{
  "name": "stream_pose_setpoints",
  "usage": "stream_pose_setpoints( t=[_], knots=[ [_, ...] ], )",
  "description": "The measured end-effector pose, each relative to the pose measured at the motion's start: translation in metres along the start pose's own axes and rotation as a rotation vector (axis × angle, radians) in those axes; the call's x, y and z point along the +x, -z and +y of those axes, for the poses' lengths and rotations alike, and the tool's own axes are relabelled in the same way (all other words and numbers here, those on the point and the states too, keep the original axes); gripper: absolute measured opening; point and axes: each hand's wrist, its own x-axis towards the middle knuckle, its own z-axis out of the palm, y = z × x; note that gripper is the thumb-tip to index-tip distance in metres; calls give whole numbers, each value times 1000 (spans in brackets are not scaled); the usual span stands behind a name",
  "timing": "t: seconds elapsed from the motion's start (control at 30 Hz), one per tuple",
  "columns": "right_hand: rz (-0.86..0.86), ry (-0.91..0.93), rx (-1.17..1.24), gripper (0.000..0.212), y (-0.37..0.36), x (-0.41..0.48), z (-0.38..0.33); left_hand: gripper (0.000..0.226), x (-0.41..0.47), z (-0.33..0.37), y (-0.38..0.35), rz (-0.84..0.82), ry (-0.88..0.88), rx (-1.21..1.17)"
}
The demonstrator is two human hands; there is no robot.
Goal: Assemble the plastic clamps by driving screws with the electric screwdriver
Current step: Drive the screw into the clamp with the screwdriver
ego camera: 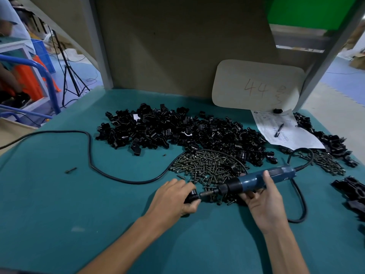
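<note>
A workbench covered in a teal mat (79, 214) fills the head view, backed by a brown partition. A rounded card (256, 86) marked "44" leans against it. A sheet of paper (286, 131) with a pen (278, 130) on it lies to the right, out of the working area.

The stock lies within arm's reach. A broad heap of black clamp parts (177, 129) spreads across the middle of the mat, and a mound of dark screws (205, 167) lies just in front of it, near both hands, so either can be picked up without stretching. A smaller heap of parts (333, 141) and screws (327, 161) lies to the right. A few larger black pieces (349, 192) lie at the right edge, possibly finished work, though I cannot tell. One stray screw (71, 170) lies apart on the left.

The left hand (173, 196) is clenched around a black clamp (191, 197), low over the mat, with the fingers wrapped over it. That probably braces it against the push and twist of the tool. The right hand (262, 202) grasps the blue electric screwdriver (256, 179) from below, thumb across its barrel. The tool is held nearly level, so its bit (207, 193) points straight into the clamp and meets it at the left fingers. The screw itself is hidden there.

The black cord (90, 155) loops away to the left and hangs slack, so it does not drag on the tool. This looks like the driving step on one clamp, with most of the heap unassembled.
</note>
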Motion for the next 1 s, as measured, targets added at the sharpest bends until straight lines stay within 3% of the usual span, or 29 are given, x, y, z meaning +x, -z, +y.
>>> stream_pose_setpoints(
  t=[0.6, 1.0],
  knots=[
    [-4, -18, -3, 32, -1, -3, 0, 28, 0, 0, -4, 58, -22, 20],
    [-7, -23, -29, 42, -2, -3, 1, 36, 0, 2, -1, 32, -11, 55]
  ],
)
